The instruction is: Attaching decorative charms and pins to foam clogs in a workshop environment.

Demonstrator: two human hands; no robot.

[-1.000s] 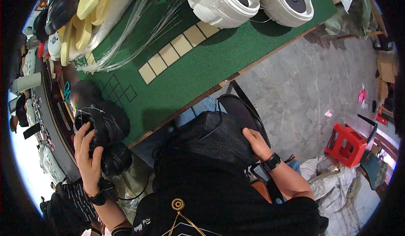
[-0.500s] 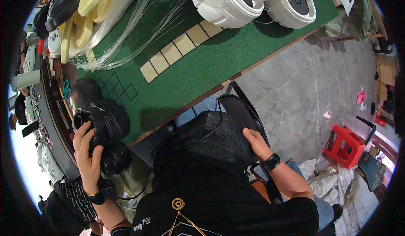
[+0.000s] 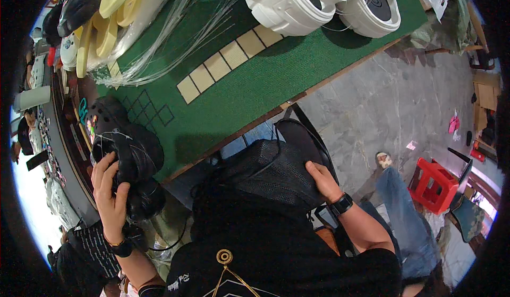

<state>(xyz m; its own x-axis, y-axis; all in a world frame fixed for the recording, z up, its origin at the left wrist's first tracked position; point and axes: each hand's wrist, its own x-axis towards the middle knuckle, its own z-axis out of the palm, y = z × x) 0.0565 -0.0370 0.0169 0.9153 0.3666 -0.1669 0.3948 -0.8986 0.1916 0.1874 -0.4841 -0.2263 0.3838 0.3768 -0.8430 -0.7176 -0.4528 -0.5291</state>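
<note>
Covering most of your view is the green table (image 3: 276, 84), with white shoes (image 3: 324, 2) along its far edge. At its near edge, your right hand (image 3: 322, 180) is clasped onto a black mesh bag (image 3: 273, 172) in your lap. At the near left corner, your left hand (image 3: 110, 191) grips black shoes (image 3: 133, 153).

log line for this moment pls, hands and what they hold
left hand grips black shoes at green table edge | right hand on black mesh bag in lap
</note>
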